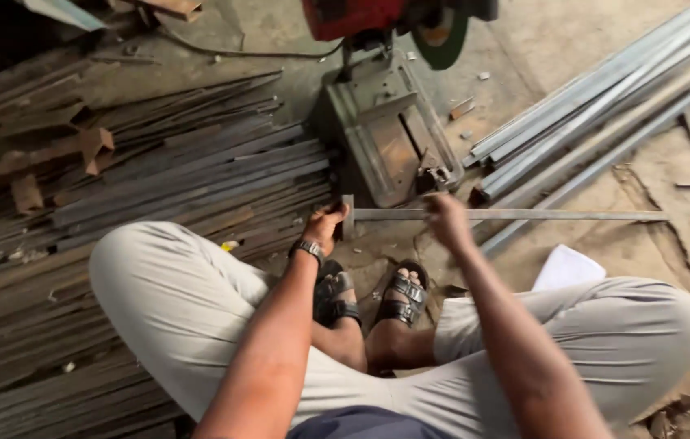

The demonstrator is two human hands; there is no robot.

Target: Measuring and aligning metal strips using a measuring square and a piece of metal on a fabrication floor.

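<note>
In the head view, the left hand is closed on the near end of a flat steel bar, and the right hand grips the bar just to its three o'clock. The bar lies across the floor in front of the chop saw, which stands at twelve o'clock. This looks like the positioning step before a cut; I judge the next move calls for lifting the bar squarely into the saw's vise.
</note>
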